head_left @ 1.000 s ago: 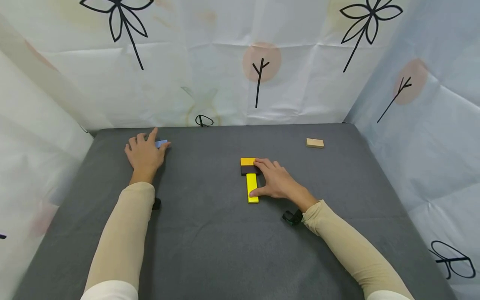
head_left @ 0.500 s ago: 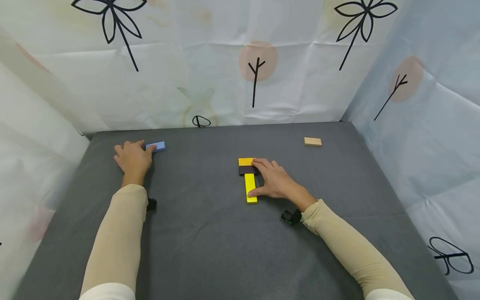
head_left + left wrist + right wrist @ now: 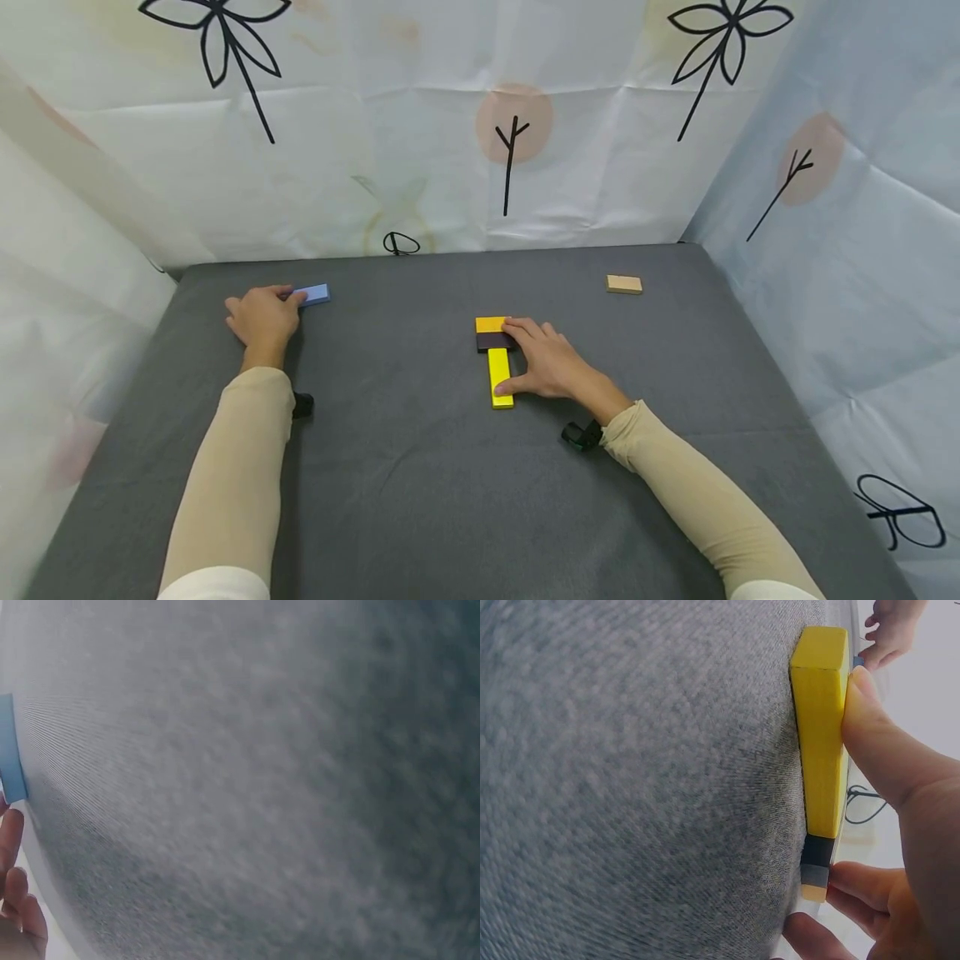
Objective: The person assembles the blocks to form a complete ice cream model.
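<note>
two hands lay on the dark grey felt table (image 3: pixel 420 500), well apart from each other. the left hand (image 3: pixel 258 317) rested near the far left corner, its fingers loosely bent with the fingertips touching the near end of a small light blue block (image 3: pixel 313 293); whether it pinched the block or only touched it could not be told, and the left wrist view showed just a strip of the blue block (image 3: pixel 10 750) at the frame's edge with a fingertip below it. the right hand (image 3: pixel 551 362) lay flat in the middle of the table, fingers spread and mostly straight, pressed against a row of three blocks: a long yellow block (image 3: pixel 500 377) nearest the person, a dark brown block (image 3: pixel 493 341) beyond it, and a short yellow-orange block (image 3: pixel 491 324) farthest. the thumb pressed on the long yellow block (image 3: pixel 821 727) near its near end, and the fingers touched the right side of the dark brown block. a tan wooden block (image 3: pixel 624 284) lay alone toward the far right. printed fabric walls (image 3: pixel 480 125) stood around the table.
</note>
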Available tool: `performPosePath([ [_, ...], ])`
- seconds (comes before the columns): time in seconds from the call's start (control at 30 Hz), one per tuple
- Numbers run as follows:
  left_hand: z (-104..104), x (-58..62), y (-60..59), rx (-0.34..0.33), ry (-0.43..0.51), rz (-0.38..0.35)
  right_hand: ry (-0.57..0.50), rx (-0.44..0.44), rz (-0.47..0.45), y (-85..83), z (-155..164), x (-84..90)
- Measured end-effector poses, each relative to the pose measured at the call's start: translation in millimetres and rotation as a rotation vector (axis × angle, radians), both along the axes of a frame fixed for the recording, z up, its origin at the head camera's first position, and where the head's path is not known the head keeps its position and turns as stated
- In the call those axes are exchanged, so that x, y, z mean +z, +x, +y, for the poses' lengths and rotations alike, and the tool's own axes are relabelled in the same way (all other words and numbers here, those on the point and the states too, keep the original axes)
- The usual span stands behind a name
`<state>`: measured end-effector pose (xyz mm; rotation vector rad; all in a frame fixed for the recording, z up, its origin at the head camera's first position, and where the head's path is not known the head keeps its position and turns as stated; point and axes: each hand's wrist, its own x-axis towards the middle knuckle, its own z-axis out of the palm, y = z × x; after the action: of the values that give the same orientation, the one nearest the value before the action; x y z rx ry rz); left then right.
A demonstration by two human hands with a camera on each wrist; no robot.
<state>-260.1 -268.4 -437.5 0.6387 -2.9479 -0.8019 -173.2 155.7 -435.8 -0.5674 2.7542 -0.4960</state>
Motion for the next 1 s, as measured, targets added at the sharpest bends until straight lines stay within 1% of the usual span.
performPosePath([
  [0.3, 3.6, 1.4, -1.1, 0.081, 0.131, -0.042, -0.004, -0.005, -0.013, 0.6, -0.9, 0.6],
  [0.5, 5.0, 0.2, -2.3, 0.099, 0.180, -0.070, 0.009, 0.001, -0.002, 0.4, -0.9, 0.6],
  [1.0, 27.4, -5.4, -1.5, 0.056, 0.153, -0.010, 0.007, 0.001, 0.001, 0.6, -0.6, -0.2],
])
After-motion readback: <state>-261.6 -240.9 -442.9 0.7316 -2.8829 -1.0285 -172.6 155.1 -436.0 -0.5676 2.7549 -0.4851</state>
